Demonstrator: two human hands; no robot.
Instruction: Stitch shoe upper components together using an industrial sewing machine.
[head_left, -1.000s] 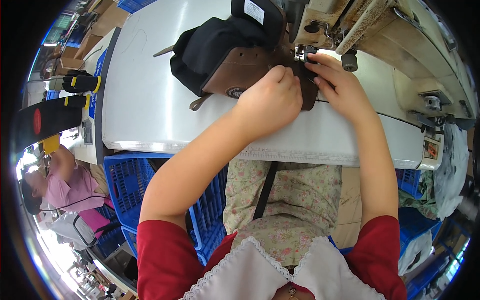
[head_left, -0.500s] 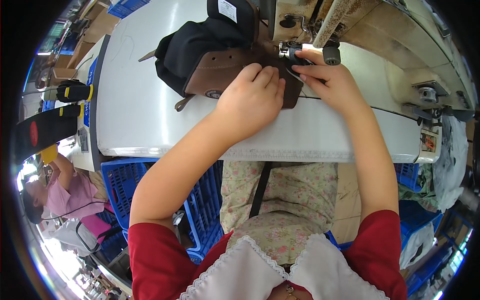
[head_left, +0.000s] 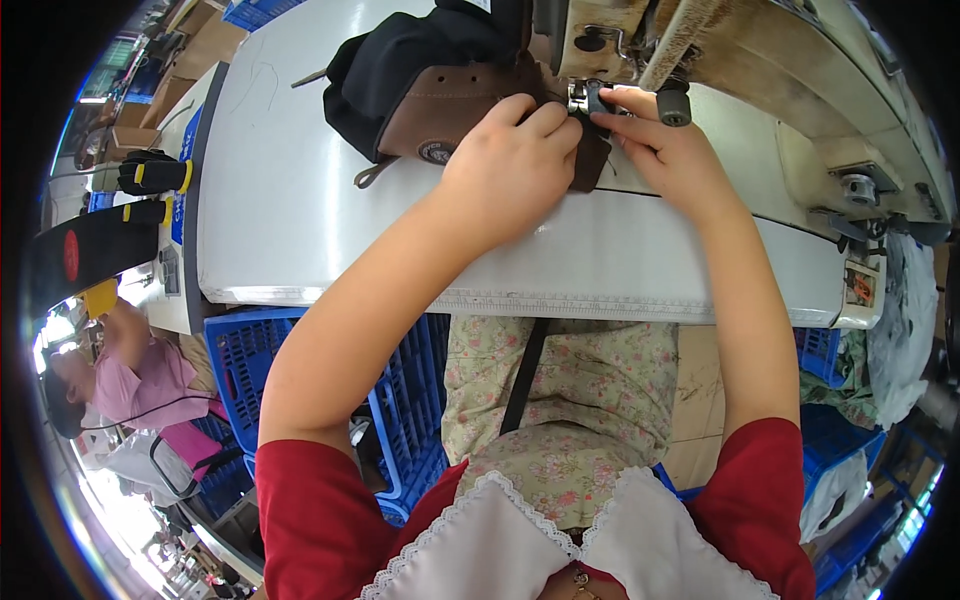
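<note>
Cloth [head_left: 400,75] bulges soft and black at the left end of my sewn piece [head_left: 445,110], which lies on the white surface [head_left: 270,200] with its brown side toward me and a round badge [head_left: 435,152] low on it. Over the last half second the whole piece has slid away from me, so that its white label [head_left: 480,4] has nearly left my view. My left grip [head_left: 513,165] has gone along with it, fingers curled together and, as far as I can see, clamped on the brown material, though the thumb is hidden. Just right of my knuckles a brown flap [head_left: 592,165] lies toward me, and less of it now sticks out on my side of the presser foot [head_left: 577,97]; I take that to mean a fresh stretch of brown has come level with the foot. My right grip [head_left: 665,150] has shifted little: its fingertips sit at the dark block [head_left: 598,100] beside the foot, and I cannot tell whether they pinch anything. Farther right, the sewing machine [head_left: 760,60] arches over the surface.
</note>
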